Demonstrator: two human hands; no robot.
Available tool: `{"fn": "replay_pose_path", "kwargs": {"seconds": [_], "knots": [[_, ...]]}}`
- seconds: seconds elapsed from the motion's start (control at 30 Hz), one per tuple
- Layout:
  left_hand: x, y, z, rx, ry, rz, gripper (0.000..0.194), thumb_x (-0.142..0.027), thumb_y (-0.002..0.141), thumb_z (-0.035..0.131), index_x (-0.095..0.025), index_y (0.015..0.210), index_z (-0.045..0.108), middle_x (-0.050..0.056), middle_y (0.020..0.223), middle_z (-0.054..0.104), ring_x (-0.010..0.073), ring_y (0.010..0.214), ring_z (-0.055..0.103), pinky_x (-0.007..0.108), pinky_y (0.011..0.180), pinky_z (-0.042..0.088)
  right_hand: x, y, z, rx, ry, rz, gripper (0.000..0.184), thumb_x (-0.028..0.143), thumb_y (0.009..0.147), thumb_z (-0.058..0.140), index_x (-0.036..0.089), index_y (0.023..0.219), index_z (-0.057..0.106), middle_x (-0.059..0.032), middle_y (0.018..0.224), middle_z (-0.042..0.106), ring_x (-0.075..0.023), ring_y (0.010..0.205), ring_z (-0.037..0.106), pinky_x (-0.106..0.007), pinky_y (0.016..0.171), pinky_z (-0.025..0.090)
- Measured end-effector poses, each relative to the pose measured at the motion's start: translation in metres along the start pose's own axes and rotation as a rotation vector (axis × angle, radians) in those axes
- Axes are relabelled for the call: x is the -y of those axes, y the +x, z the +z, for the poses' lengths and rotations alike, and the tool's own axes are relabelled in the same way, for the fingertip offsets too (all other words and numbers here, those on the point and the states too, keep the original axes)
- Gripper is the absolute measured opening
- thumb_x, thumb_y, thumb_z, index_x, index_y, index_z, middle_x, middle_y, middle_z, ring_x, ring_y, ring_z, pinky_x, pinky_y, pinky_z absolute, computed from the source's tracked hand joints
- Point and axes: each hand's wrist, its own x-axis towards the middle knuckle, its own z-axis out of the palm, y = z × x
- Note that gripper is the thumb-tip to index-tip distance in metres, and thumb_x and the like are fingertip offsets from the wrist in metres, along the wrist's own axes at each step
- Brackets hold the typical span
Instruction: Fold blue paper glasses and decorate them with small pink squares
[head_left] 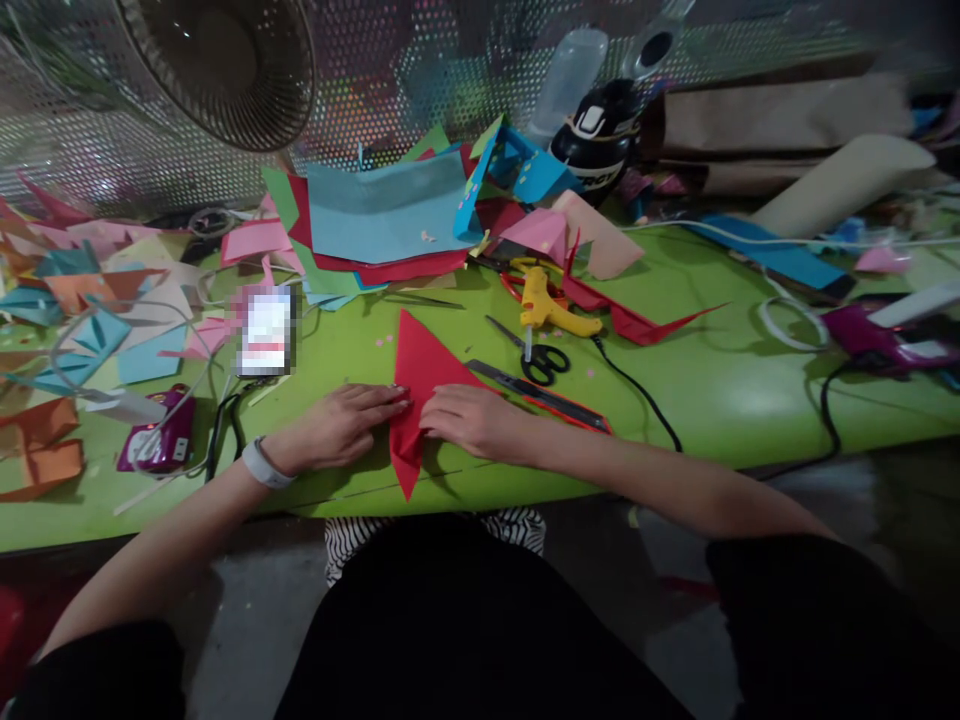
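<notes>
A folded sheet of red paper [426, 352] lies on the green table in front of me, with a point at the top and a narrow point toward the near edge. My left hand [356, 422] holds its left edge, fingers closed together and fingertips on the paper. On the other side, my right hand [472, 422] has its fingers curled down onto the red paper; its thumb is mostly hidden. Just beyond my right hand lie a black and orange utility knife [544, 398] and black-handled scissors [541, 362]. A yellow glue gun [551, 308] rests behind them.
A phone [266, 335] stands to the left, near a purple device [161, 435] with cables. Folded coloured papers [90, 310] cover the table's left side. At the back are stacked blue sheets [386, 205], a fan [225, 60] and a black jar [596, 140]. Another purple device [892, 335] sits at right.
</notes>
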Motion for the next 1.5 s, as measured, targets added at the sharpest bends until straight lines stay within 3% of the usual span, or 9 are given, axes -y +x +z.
{"fn": "replay_pose_path", "kwargs": {"seconds": [0.17,0.4,0.53,0.73,0.9,1.13,1.27,1.37,1.5], "knots": [[-0.001,0.003,0.009,-0.151,-0.049,0.023,0.035,-0.022,0.098,0.050,-0.016,0.130,0.062,0.014,0.138,0.061,0.0257,0.124,0.061,0.044,0.102,0.053,-0.010,-0.002,-0.025,0.039,0.440,0.136,0.025,0.027,0.102,0.047,0.016,0.106,0.069,-0.0101,0.111,0.072,-0.0168,0.106,0.065,-0.036,0.097,0.051],[-0.007,-0.007,0.012,-0.160,-0.084,0.010,0.036,-0.020,0.101,0.046,-0.017,0.135,0.057,0.013,0.134,0.065,0.0218,0.119,0.066,0.037,0.100,0.057,-0.011,-0.019,-0.033,0.299,0.453,0.248,0.070,0.048,0.087,0.069,0.014,0.145,0.049,-0.0158,0.150,0.050,-0.0259,0.141,0.044,-0.047,0.118,0.034],[-0.017,-0.013,0.007,-0.167,-0.124,-0.038,0.030,-0.022,0.102,0.046,-0.016,0.127,0.060,0.012,0.125,0.070,0.0205,0.111,0.069,0.035,0.095,0.058,-0.008,-0.025,-0.015,0.149,0.402,0.281,0.031,0.031,0.102,0.047,0.016,0.120,0.067,-0.0104,0.124,0.071,-0.0198,0.121,0.062,-0.042,0.109,0.045],[-0.031,-0.014,0.011,-0.261,-0.229,-0.314,0.023,-0.029,0.102,0.045,-0.015,0.104,0.063,0.006,0.086,0.073,0.0134,0.070,0.068,0.025,0.063,0.054,0.004,-0.013,-0.005,0.125,0.331,0.517,0.039,0.043,0.103,0.042,0.017,0.084,0.063,-0.0069,0.079,0.068,-0.0178,0.072,0.062,-0.031,0.067,0.047],[-0.028,-0.006,0.017,-0.330,-0.443,-0.510,0.018,-0.030,0.099,0.049,-0.017,0.095,0.061,0.002,0.080,0.069,0.0125,0.067,0.064,0.024,0.060,0.049,0.003,0.001,-0.007,0.117,0.421,0.787,0.025,0.040,0.099,0.050,0.018,0.092,0.059,-0.0037,0.080,0.067,-0.0172,0.069,0.059,-0.028,0.062,0.040],[-0.022,0.001,0.022,-0.362,-0.377,-0.561,0.058,-0.025,0.095,0.055,-0.013,0.146,0.031,0.000,0.077,0.069,0.0131,0.063,0.063,0.025,0.061,0.051,-0.003,0.011,0.001,0.153,0.316,0.892,0.045,0.031,0.097,0.050,0.014,0.139,0.049,-0.0058,0.084,0.073,-0.0194,0.066,0.064,-0.029,0.058,0.044],[-0.021,0.001,0.023,-0.375,0.091,-0.420,0.036,-0.028,0.097,0.054,-0.017,0.131,0.055,0.013,0.105,0.070,0.0236,0.094,0.068,0.038,0.080,0.057,-0.004,0.011,0.006,0.195,0.202,0.814,0.044,0.033,0.100,0.045,0.017,0.140,0.053,-0.0119,0.107,0.076,-0.0239,0.077,0.071,-0.035,0.065,0.053],[-0.022,0.002,0.027,-0.322,0.216,-0.257,0.043,-0.028,0.100,0.049,-0.017,0.142,0.049,0.016,0.143,0.055,0.0292,0.134,0.051,0.049,0.109,0.045,-0.005,0.009,0.008,0.210,0.163,0.763,0.044,0.032,0.100,0.043,0.018,0.141,0.054,-0.0134,0.121,0.072,-0.0271,0.091,0.074,-0.039,0.075,0.058],[-0.022,0.003,0.037,-0.169,0.207,-0.231,0.055,-0.037,0.103,0.042,-0.012,0.152,0.036,0.017,0.155,0.042,0.0284,0.147,0.033,0.050,0.119,0.033,-0.006,0.006,0.014,0.142,0.092,0.699,0.043,0.028,0.101,0.042,0.016,0.140,0.055,-0.0146,0.124,0.071,-0.0284,0.101,0.073,-0.041,0.081,0.059]]}}
